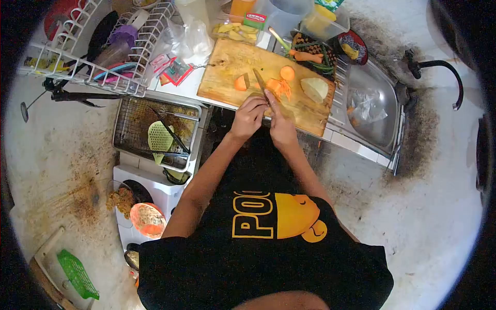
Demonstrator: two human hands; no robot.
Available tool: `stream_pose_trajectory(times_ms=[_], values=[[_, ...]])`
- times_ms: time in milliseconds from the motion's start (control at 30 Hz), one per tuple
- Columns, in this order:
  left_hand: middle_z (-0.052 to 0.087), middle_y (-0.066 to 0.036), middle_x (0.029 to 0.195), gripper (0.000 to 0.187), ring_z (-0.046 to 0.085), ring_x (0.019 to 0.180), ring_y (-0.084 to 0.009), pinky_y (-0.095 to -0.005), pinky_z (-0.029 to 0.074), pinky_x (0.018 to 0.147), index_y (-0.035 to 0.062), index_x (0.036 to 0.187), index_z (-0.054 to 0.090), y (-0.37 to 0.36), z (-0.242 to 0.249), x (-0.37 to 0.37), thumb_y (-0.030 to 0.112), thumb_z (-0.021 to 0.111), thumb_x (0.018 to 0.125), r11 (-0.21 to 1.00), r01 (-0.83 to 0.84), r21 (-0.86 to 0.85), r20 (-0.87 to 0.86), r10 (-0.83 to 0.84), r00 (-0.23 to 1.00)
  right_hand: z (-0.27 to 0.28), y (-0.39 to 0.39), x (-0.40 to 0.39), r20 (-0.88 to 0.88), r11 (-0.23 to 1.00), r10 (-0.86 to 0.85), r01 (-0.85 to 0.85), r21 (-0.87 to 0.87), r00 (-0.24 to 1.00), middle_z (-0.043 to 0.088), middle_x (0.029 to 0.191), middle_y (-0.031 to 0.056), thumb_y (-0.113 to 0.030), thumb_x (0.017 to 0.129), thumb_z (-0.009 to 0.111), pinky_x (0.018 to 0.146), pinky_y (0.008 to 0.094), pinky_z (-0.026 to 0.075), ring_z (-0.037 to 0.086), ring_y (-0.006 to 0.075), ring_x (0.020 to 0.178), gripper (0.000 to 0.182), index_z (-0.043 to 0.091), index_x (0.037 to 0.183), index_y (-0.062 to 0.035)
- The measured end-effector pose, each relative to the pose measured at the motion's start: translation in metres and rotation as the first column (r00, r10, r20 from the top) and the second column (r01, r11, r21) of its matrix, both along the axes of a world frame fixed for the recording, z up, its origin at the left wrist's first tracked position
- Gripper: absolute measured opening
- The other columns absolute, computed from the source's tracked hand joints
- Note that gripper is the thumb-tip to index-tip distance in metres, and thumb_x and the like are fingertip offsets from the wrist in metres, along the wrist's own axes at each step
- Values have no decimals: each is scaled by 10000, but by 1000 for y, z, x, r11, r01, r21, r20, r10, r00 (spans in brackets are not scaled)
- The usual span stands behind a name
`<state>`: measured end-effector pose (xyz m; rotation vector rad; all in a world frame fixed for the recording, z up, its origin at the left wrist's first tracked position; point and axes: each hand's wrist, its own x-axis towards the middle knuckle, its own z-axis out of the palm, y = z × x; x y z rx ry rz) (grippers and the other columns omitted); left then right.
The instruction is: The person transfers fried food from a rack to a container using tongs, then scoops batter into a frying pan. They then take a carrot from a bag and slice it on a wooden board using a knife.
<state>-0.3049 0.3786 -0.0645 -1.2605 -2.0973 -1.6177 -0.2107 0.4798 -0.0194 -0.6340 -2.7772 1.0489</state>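
A knife (259,80) points away from me over the wooden cutting board (225,70), its handle in my right hand (281,124). My left hand (249,118) is closed right beside it at the board's near edge, fingers curled together against the knife; whatever they pinch is hidden. Thin carrot strips (281,89) lie just right of the blade. A carrot chunk (241,82) sits left of the blade, and a round carrot piece (287,73) lies beyond the strips. Farther right on the board is a pale cabbage wedge (314,90).
A tray with vegetables (310,56) stands behind the board, near a steel sink (385,103) holding a plastic bag (369,107). A container of yellow pieces (235,33) is at the back. Left are a dish rack (150,46) and a frying tray (135,121) with utensils.
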Motion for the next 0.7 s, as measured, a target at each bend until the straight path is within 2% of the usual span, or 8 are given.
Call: stream_pose_trajectory(times_ms=[67, 167, 367, 400, 533, 600, 633, 700], values=[[650, -111, 920, 141, 625, 925, -284, -359, 518, 797, -16, 828, 661, 0, 3, 1, -91, 644, 710, 1000, 3, -9, 1, -3, 1000, -4, 4, -3, -108, 991, 24, -38, -128, 994, 518, 1274, 264, -22, 917, 423, 960, 444, 437, 523, 416, 1158, 614, 311, 1458, -290], [650, -108, 903, 136, 626, 913, -282, -358, 517, 788, -13, 823, 662, 1, 7, 1, -89, 651, 711, 1000, -4, -8, 1, 4, 1000, 4, 25, -4, -96, 955, 112, -134, -263, 989, 490, 1321, 248, -49, 932, 426, 1045, 408, 360, 444, 388, 1263, 591, 308, 1460, -285], [633, -102, 866, 136, 616, 868, -282, -359, 510, 756, -1, 805, 661, 5, 12, 2, -70, 687, 691, 1000, -21, 11, 40, 20, 999, 48, 51, 15, -189, 958, 27, -80, -276, 982, 451, 1380, 218, -35, 919, 453, 1076, 362, 308, 415, 360, 1300, 601, 310, 1466, -241], [618, -103, 843, 131, 608, 843, -289, -362, 505, 738, -3, 799, 652, 6, 15, 2, -53, 699, 688, 999, -43, 12, 53, 42, 998, 37, 58, 19, -141, 956, -7, -34, -290, 990, 475, 1348, 238, -22, 902, 463, 1061, 358, 324, 449, 357, 1273, 589, 326, 1457, -162], [610, -100, 859, 160, 587, 856, -302, -375, 496, 745, -3, 819, 649, 10, 15, 1, -1, 733, 684, 996, -56, -73, 83, 62, 995, 13, 62, 38, -269, 992, 34, -66, -109, 963, 528, 1261, 271, -38, 882, 471, 1013, 363, 376, 508, 382, 1202, 574, 340, 1438, -95], [613, -97, 902, 190, 582, 894, -291, -377, 492, 757, 24, 874, 673, 12, 21, 1, 44, 745, 699, 980, -147, -136, 38, 154, 987, 12, 59, 46, 59, 949, -49, 64, -310, 997, 563, 1209, 278, -57, 857, 475, 1003, 388, 381, 532, 388, 1166, 570, 358, 1415, -48], [613, -97, 902, 190, 582, 894, -291, -377, 492, 757, 24, 874, 673, 13, 26, 1, 44, 745, 699, 980, -144, -138, 35, 150, 988, 7, 59, 49, 56, 948, -52, 67, -311, 997, 563, 1209, 278, -57, 857, 475, 1003, 388, 381, 532, 388, 1166, 570, 358, 1415, -48], [603, -103, 932, 220, 567, 922, -298, -385, 482, 784, 26, 914, 667, 14, 33, -1, 49, 736, 706, 975, -62, -213, -32, 57, 998, 5, 58, 49, 50, 932, -52, 67, -356, 997, 654, 952, 199, -85, 846, 476, 786, 376, 505, 645, 313, 850, 558, 393, 1396, -47]])
